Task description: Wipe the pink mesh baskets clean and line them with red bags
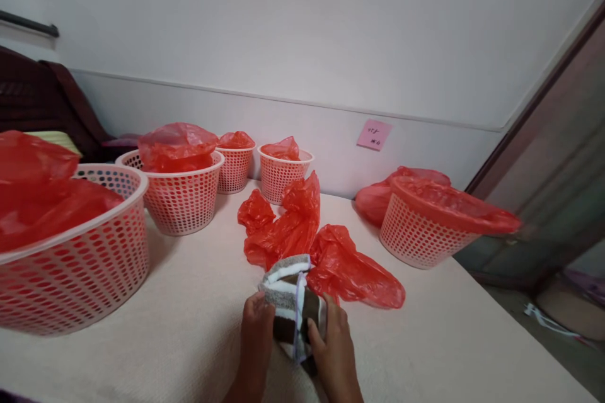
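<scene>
Left hand (258, 321) and right hand (334, 341) grip the striped cloth (283, 295) between them, its length toward the far edge of the table (203, 296).

A pale wall (302, 31) is marked by a pink note (371, 136). Left of the note, dark brown furniture (33, 104) is placed; below and right of the note, dim floor (515, 302) is seen.

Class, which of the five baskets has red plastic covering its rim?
The far-right basket: red plastic is draped over its rim, while the others show pale, bare rims.
</scene>
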`<state>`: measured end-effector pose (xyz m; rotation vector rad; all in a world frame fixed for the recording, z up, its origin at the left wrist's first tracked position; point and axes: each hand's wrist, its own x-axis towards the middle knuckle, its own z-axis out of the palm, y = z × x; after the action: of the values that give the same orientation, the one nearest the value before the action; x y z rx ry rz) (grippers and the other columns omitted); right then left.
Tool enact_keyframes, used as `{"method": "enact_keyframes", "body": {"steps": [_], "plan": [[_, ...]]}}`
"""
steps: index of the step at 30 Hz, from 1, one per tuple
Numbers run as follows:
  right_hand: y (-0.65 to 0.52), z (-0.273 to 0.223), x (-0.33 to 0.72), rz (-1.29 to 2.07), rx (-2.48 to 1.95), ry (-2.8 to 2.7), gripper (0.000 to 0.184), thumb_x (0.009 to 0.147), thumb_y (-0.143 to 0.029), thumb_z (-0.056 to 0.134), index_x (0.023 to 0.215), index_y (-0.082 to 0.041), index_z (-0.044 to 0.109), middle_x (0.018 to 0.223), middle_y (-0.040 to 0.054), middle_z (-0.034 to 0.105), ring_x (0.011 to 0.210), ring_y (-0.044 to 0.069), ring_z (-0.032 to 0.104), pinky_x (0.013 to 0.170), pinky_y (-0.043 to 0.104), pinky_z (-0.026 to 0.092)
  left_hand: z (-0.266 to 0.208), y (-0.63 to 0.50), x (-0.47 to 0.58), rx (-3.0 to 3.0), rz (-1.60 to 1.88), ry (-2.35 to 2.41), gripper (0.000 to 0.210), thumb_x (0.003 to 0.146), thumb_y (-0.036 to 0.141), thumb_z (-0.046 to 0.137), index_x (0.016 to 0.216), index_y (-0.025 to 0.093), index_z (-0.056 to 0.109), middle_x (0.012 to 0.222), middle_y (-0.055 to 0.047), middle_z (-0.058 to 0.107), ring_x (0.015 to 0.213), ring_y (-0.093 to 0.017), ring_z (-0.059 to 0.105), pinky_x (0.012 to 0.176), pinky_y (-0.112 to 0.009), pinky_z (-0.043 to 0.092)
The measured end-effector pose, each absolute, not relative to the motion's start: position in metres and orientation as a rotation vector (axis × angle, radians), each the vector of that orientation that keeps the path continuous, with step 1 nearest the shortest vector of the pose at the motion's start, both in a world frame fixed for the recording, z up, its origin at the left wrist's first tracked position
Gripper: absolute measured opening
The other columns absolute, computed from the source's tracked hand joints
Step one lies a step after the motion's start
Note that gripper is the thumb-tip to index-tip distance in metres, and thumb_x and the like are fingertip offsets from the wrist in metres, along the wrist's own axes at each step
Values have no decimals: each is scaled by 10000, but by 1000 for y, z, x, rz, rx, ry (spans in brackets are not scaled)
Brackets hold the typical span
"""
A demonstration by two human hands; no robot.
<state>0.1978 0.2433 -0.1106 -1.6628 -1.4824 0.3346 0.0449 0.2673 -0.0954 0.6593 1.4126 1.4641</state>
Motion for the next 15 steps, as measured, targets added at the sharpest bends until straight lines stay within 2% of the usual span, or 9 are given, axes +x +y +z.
{"method": "enact_keyframes", "body": {"steps": [2,5,9,12,15], "plan": [[247,-107,195,456,-1646,-1442,593,773,-285,513,1344,-127,466,1347,173,540,1285,339,464,1070,526,359,-95,263,49,631,1406,1380,498,609,348,664,1038,117,561,965,-113,692,854,-236,672,752,-353,519],[250,-97,189,689,-1625,-1388,605,751,-255,536,1343,-161,456,1327,145,577,1222,309,542,1023,463,416,-94,257,54,614,1311,1324,553,604,425,672,1043,108,559,983,-137,688,870,-263,674,740,-370,525],[248,-82,188,816,-1549,-1419,396,757,-202,518,1145,-219,593,1131,79,678,1046,263,630,920,390,460,-92,256,67,674,1216,1213,486,632,479,689,959,132,595,907,-101,694,820,-251,678,732,-376,535],[242,-75,197,807,-1499,-1447,311,765,-172,505,1041,-242,631,1054,45,685,993,239,629,889,360,455,-92,255,80,740,1195,1176,500,594,527,734,883,136,620,788,-59,676,733,-232,655,699,-367,526],[233,-73,206,810,-1438,-1473,251,794,-176,499,990,-245,639,1016,32,677,958,221,621,864,335,453,-94,253,88,781,1183,1144,494,606,513,754,905,136,645,816,-67,695,756,-230,653,723,-356,517]]}}
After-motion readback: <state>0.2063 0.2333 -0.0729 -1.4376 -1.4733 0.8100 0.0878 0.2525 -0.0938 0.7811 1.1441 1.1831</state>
